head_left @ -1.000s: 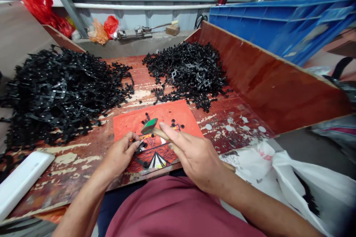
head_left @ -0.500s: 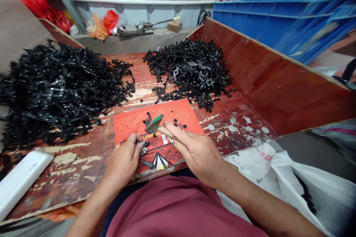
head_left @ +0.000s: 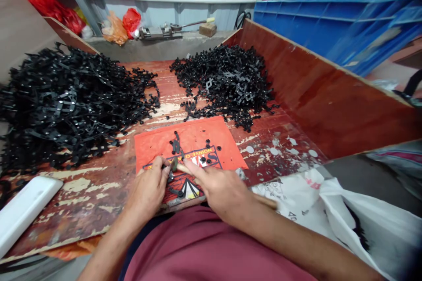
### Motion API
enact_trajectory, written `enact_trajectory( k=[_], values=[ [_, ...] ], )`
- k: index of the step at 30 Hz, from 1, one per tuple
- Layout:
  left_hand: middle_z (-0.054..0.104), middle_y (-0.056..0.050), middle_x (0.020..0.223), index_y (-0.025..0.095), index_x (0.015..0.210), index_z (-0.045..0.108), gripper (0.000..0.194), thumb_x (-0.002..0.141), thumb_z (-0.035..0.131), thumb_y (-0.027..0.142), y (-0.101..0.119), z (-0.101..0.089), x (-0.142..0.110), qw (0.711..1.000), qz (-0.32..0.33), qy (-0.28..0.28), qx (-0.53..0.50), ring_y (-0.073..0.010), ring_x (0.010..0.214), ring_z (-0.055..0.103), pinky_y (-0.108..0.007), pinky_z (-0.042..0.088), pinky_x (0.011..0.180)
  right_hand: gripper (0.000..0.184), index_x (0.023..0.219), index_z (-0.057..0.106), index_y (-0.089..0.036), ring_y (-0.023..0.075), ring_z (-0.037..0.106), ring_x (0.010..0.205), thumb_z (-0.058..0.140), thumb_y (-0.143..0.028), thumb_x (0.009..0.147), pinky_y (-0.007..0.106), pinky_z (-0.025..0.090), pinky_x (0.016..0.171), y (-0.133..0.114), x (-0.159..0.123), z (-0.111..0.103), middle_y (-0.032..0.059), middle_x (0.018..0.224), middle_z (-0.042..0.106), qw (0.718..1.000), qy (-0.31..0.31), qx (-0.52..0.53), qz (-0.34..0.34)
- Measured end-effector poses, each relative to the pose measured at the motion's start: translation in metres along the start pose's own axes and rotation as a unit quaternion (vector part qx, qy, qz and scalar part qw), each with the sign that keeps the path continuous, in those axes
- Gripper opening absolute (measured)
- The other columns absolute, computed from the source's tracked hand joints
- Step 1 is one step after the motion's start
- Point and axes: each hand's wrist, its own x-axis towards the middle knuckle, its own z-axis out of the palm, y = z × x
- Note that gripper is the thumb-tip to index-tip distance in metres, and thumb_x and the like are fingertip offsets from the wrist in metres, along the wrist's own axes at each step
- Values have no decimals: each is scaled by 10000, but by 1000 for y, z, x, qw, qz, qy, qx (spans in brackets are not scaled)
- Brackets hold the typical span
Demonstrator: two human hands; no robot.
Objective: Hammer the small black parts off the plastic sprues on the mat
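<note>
My right hand (head_left: 227, 191) is closed around the wooden handle (head_left: 268, 202) of a small hammer. The hammer's dark, greenish head (head_left: 174, 165) is down by the fingertips of my left hand (head_left: 150, 184). My left thumb and fingers pinch a small black linked part (head_left: 170, 177), mostly hidden by the fingers and the hammer head. Both hands are over an orange-red printed sheet (head_left: 158, 138) on the worn tabletop. On this sheet lie loose black strips (head_left: 176, 145) and several small black round pieces (head_left: 219, 148).
Large heaps of black linked parts rise at the left (head_left: 66, 105) and at the back right (head_left: 227, 83). A white oblong object (head_left: 29, 210) lies at the left edge. A wooden side board (head_left: 313, 92) and a blue crate (head_left: 313, 26) bound the right; a white bag (head_left: 372, 224) hangs below.
The hammer head has come down and left, from above the sheet to my left fingertips. My right hand has moved with it; my left hand stays nearly still.
</note>
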Motion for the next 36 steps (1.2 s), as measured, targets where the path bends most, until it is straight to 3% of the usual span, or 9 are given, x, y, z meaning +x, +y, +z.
enact_trajectory(
  k=[2, 7, 12, 18, 21, 24, 28, 33, 36],
  values=[
    [716, -71, 878, 233, 1049, 461, 205, 1009, 277, 313, 0, 0, 0, 1000, -5, -5, 5, -280, 855, 695, -336, 411, 735, 568, 1552, 316, -392, 212, 721, 789, 424, -236, 1017, 309, 561, 690, 1, 0, -1, 33, 1028, 753, 1000, -21, -3, 2],
    [719, -59, 885, 240, 1055, 464, 199, 1007, 288, 319, 0, 1, 0, 1000, 2, 1, -6, -266, 852, 697, -329, 421, 736, 589, 1586, 254, -330, 205, 709, 906, 411, -238, 1027, 300, 551, 826, 4, -1, -4, 60, 1090, 748, 999, 42, 29, 1],
    [730, -73, 908, 242, 1037, 465, 211, 1004, 276, 329, -1, 1, 0, 1000, 5, 2, -17, -272, 871, 702, -341, 435, 756, 581, 1561, 307, -364, 219, 722, 784, 440, -231, 1012, 311, 568, 701, 6, 4, 0, 54, 980, 753, 999, -36, -22, 24],
    [725, -74, 903, 245, 1048, 458, 227, 1000, 263, 351, -2, 2, 0, 1000, 6, 1, -22, -291, 886, 690, -354, 428, 762, 562, 1611, 167, -261, 203, 684, 950, 283, -257, 1062, 328, 541, 906, 5, -1, -22, 90, 1169, 711, 994, 91, 56, -15],
    [721, -85, 908, 239, 1052, 455, 243, 998, 246, 350, -1, 2, -1, 1000, 5, -2, -24, -299, 882, 687, -361, 426, 761, 592, 1607, 198, -255, 213, 695, 840, 323, -202, 1031, 324, 566, 805, 2, -2, -14, 91, 1030, 732, 999, 40, 12, -7],
    [720, -94, 914, 233, 1067, 460, 261, 997, 235, 345, -1, 1, -1, 1000, 1, 1, -16, -303, 866, 685, -368, 425, 767, 581, 1572, 295, -334, 211, 708, 767, 406, -208, 1015, 297, 566, 700, 3, -1, 0, 47, 948, 742, 1000, -26, -13, 2],
    [721, -83, 884, 235, 1075, 467, 262, 996, 243, 346, -2, 3, -1, 1000, -1, 2, -12, -300, 861, 688, -362, 425, 763, 586, 1591, 242, -319, 204, 701, 857, 387, -225, 1031, 299, 553, 794, 4, -1, -1, 61, 1030, 743, 999, 32, 17, -8],
    [727, -84, 882, 239, 1052, 476, 255, 998, 252, 350, -1, 2, 0, 1000, 2, 8, 4, -295, 864, 691, -347, 425, 740, 615, 1576, 268, -361, 203, 695, 719, 431, -218, 1000, 297, 545, 696, 1, 0, -5, 47, 917, 742, 999, -30, -22, 13],
    [735, -88, 894, 236, 1065, 475, 260, 998, 249, 347, 0, 1, -1, 1000, -5, 2, 4, -294, 875, 696, -348, 429, 748, 601, 1585, 234, -362, 200, 700, 799, 411, -246, 1022, 291, 542, 742, 1, 1, -5, 55, 1009, 744, 1000, 9, 3, 9]
  ],
)
